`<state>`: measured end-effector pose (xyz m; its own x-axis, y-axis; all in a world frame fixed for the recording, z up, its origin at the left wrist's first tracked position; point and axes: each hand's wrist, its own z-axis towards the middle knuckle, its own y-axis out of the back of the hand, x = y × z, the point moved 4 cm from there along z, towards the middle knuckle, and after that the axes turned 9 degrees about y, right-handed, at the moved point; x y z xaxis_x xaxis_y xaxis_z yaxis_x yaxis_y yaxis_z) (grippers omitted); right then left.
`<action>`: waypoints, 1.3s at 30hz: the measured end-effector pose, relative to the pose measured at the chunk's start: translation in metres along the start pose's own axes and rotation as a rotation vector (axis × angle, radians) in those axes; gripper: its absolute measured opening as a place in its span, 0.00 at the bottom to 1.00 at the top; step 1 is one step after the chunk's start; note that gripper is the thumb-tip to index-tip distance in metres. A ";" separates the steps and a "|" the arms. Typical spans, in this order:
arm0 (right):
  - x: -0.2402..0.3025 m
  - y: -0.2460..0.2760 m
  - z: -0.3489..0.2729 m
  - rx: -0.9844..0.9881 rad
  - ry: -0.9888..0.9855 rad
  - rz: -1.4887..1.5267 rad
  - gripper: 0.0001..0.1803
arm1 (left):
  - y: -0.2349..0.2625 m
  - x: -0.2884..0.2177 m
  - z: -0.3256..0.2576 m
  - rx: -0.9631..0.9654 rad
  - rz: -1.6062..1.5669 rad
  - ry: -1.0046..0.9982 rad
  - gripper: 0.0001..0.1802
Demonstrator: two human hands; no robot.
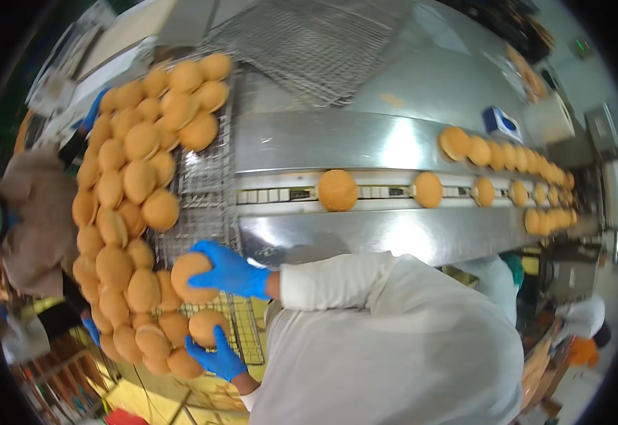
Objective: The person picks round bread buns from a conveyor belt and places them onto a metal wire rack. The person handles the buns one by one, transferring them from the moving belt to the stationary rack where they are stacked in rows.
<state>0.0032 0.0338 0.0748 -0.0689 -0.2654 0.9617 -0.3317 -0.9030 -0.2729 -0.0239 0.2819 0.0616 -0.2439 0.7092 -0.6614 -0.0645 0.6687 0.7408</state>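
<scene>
Your right hand was closed over one bun and your left hand cupped another bun, both at the near edge of the wire rack beside the steel worktop. By my reading, the rack's left side was already heaped while its right strip lay bare. More buns rode the conveyor, so loading looked well along but unfinished.

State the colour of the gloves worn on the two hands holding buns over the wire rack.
Bright blue, on both the left hand and right hand; the head view shows it.

Golden-brown buns; blue-gloved hands; silver wire rack; sleeves seemingly white.
</scene>
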 end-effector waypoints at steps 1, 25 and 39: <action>-0.015 0.039 -0.001 -0.137 0.112 -0.014 0.34 | -0.011 -0.005 0.005 0.009 -0.067 -0.048 0.41; 0.035 0.256 -0.125 -0.752 0.224 -0.957 0.21 | -0.270 -0.175 -0.049 0.337 0.254 -0.827 0.43; 0.025 0.073 0.096 -0.130 0.120 -0.516 0.23 | -0.085 -0.180 -0.004 0.305 -0.233 -0.746 0.29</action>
<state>0.0677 -0.0718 0.0768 0.0293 0.2485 0.9682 -0.4642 -0.8544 0.2334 0.0220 0.0966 0.1186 0.4543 0.4350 -0.7774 0.2573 0.7714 0.5820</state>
